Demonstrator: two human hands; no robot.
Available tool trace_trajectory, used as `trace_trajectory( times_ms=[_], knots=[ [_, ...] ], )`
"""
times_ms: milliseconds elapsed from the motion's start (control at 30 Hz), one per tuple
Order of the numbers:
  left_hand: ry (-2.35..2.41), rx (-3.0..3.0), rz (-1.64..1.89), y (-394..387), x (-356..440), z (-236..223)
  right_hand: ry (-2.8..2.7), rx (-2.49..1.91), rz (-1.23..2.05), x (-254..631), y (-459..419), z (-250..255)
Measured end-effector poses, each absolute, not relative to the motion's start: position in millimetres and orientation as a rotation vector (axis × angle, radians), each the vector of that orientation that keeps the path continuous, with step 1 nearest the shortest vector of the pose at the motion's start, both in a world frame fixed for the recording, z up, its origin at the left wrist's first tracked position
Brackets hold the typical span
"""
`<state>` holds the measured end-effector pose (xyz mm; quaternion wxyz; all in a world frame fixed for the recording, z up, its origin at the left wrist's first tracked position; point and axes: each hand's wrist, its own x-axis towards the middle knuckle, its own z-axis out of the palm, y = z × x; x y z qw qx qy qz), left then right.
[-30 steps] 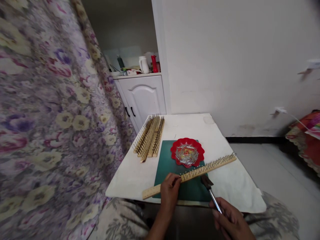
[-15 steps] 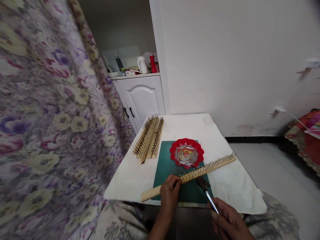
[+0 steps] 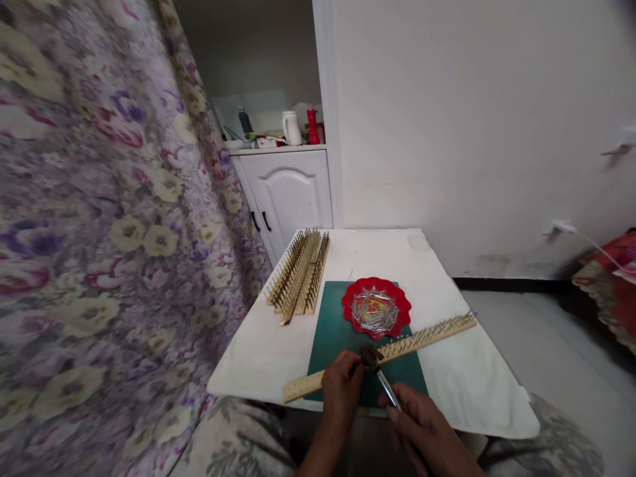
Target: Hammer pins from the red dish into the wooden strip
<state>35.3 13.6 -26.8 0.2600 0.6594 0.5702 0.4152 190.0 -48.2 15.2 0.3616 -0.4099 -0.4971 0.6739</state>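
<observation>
A long wooden strip studded with upright nails lies slantwise across a green mat on the white table. My left hand is closed on the strip's near part, pinching at the last nail. My right hand grips the shiny handle of a small hammer, whose dark head sits over the strip right beside my left fingertips. A red scalloped dish full of loose nails stands on the mat just behind the strip.
Several finished nail strips lie stacked at the table's far left. A flowered curtain hangs close on the left. A white cabinet with bottles on top stands behind. Tiled floor lies to the right.
My right hand has swung the hammer leftward, bringing its head from the right of the strip onto it by my left fingers. The left hand stays on the strip.
</observation>
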Motion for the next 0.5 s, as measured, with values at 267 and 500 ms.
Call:
trace_trajectory(
  times_ms=[267,500],
  knots=[
    [1.557,1.763,1.111,14.2,35.2,-24.1,-1.278,-1.063,1.736,186.1,-47.1,15.1],
    [1.551,1.754,1.111,14.5,35.1,-28.7,-1.269,-1.101,1.715,185.5,-47.6,14.2]
  ],
)
